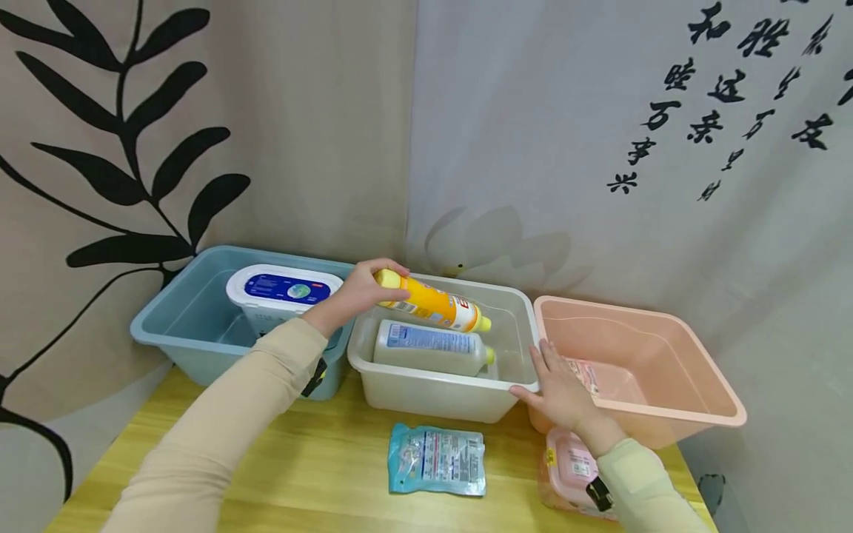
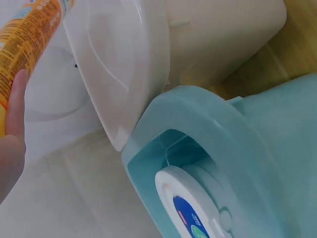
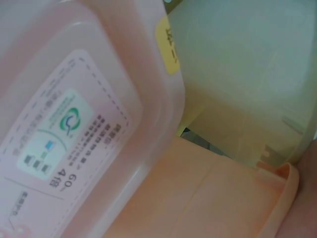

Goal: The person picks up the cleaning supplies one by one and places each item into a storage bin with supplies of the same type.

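My left hand (image 1: 365,290) grips an orange bottle (image 1: 436,303) by its yellow base end, over the white bin (image 1: 426,394). The bottle lies tilted, its yellow cap lower and to the right. Part of this bottle and a finger (image 2: 18,101) also show in the left wrist view. Below it in the white bin, a white bottle (image 1: 426,357) with a yellow-green cap lies on its side. My right hand (image 1: 563,389) rests with spread, fairly straight fingers at the white bin's right front corner, beside the peach bin (image 1: 640,307).
On the left, a blue bin (image 1: 180,314) holds a white-lidded tub (image 1: 283,285). A blue pouch (image 1: 436,460) lies on the wooden table (image 1: 306,459) in front. A pink lidded box (image 1: 574,470) sits under my right wrist. Inside the peach bin lies a pink-printed packet (image 1: 584,375).
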Demonstrator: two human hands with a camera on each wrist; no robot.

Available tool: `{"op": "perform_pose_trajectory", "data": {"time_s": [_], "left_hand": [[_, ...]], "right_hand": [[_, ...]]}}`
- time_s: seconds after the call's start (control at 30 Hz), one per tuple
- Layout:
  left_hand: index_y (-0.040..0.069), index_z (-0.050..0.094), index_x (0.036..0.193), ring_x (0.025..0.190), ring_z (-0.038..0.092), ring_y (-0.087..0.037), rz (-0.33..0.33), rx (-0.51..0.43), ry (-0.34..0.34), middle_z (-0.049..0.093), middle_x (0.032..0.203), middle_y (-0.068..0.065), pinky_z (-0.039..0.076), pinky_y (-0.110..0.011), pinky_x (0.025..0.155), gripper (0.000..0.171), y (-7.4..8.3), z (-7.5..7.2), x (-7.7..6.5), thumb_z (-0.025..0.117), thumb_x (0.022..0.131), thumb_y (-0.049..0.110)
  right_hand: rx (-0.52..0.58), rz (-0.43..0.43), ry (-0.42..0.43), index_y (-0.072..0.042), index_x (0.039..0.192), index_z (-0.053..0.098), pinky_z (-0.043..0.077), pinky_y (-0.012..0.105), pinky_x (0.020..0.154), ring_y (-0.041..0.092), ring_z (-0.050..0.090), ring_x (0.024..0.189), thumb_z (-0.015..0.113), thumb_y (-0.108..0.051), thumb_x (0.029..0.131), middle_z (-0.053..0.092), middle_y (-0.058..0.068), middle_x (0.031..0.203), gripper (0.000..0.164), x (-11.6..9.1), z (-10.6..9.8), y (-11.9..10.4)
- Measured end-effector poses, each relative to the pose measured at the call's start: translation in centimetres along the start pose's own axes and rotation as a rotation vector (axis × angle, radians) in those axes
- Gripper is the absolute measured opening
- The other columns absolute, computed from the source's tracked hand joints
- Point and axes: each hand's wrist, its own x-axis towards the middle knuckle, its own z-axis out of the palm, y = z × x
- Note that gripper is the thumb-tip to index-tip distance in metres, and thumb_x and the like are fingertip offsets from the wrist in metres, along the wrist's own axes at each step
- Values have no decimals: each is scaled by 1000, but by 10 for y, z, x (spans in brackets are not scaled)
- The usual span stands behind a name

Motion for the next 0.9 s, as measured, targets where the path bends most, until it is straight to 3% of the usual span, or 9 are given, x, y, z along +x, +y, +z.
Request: {"op": "perform_pose_trajectory", "data": {"time_s": [0.5, 0.9], "left_hand": [[7, 63, 114, 98, 56, -28, -63, 141, -20, 56, 119, -14, 56, -32, 82, 36, -5, 18, 25, 72, 80, 11], [4, 62, 114, 95, 57, -28, -89, 157, -36, 56, 116, -17, 57, -30, 74, 37, -12, 24, 33, 73, 78, 10]], "right_hand": [[-4, 5, 19, 5, 144, 28, 26, 59, 109, 45, 20, 139, 58, -53, 85, 18, 28, 152, 87, 1, 2, -1], [-10, 10, 11, 4, 144, 28, 26, 57, 109, 44, 19, 140, 57, -54, 86, 17, 27, 152, 88, 0, 2, -1]]}}
